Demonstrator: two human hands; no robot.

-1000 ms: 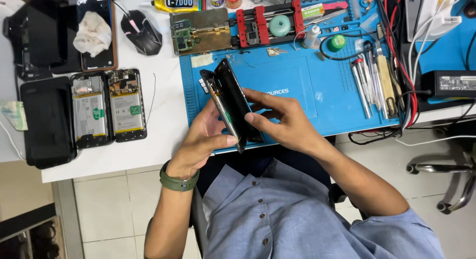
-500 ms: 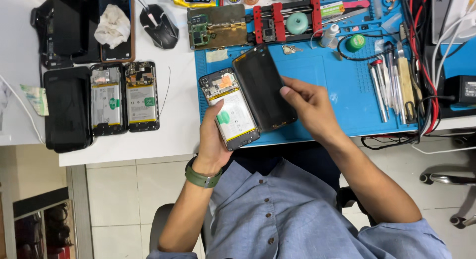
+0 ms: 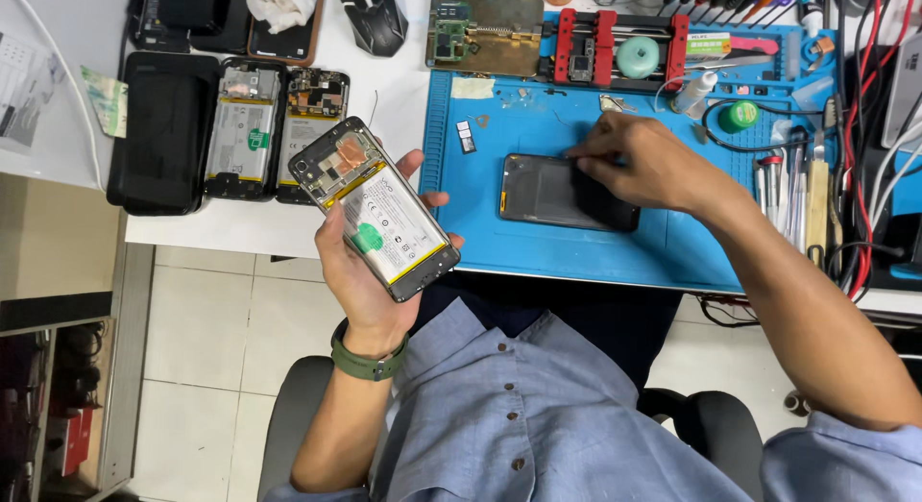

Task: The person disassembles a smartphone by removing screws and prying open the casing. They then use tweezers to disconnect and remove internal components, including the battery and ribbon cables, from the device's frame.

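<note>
Gripping the opened phone (image 3: 375, 209) aslant off the desk edge, the left hand (image 3: 370, 271) stays clear; the right hand (image 3: 643, 161) fingers press the back cover (image 3: 552, 190), lying crosswise on the blue mat (image 3: 576, 243).

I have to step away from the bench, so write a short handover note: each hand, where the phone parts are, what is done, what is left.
Left hand: holds the opened phone above the table edge, battery side up.
Right hand: rests on the black back cover, which lies flat on the blue mat.
Done: cover is off the phone and on the mat.
Left: the phone's insides are exposed and untouched; the tools lie at the mat's right side. Two more opened phones lie on the white table.
</note>
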